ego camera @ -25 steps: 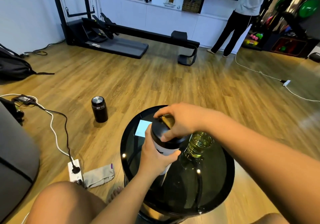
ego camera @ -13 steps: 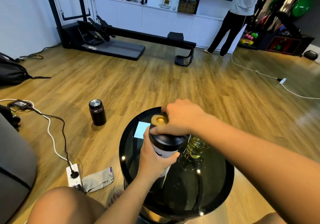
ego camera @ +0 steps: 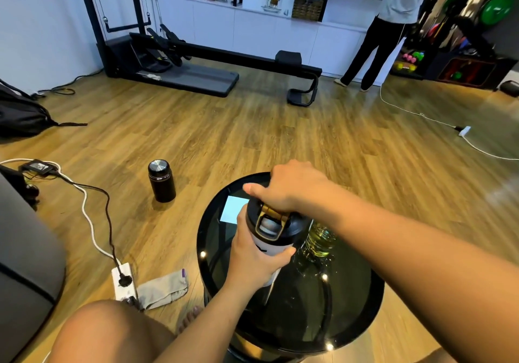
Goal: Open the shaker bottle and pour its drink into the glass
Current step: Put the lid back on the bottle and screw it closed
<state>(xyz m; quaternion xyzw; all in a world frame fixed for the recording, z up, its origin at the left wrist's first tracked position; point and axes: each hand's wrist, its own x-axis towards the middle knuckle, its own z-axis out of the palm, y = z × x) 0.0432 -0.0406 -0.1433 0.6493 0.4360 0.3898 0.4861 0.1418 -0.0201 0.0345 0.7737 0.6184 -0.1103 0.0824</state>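
Observation:
A white shaker bottle [ego camera: 268,246] with a black lid [ego camera: 273,226] and a gold flip cap stands on the round black glass table [ego camera: 365,315]. My left hand [ego camera: 254,258] wraps around the bottle's white body. My right hand [ego camera: 283,187] grips the far side of the lid from above. Just right of the bottle stands the glass [ego camera: 318,243], holding some yellowish liquid and partly hidden under my right forearm.
A black flask [ego camera: 161,181] stands on the wood floor to the left. A power strip [ego camera: 123,281], cables and a grey cloth [ego camera: 163,291] lie near my knee. A treadmill [ego camera: 191,77] and a standing person [ego camera: 384,28] are across the room.
My right hand has turned on the lid, so the gold flip cap has swung from the far side round to face me. My left hand keeps its hold on the body.

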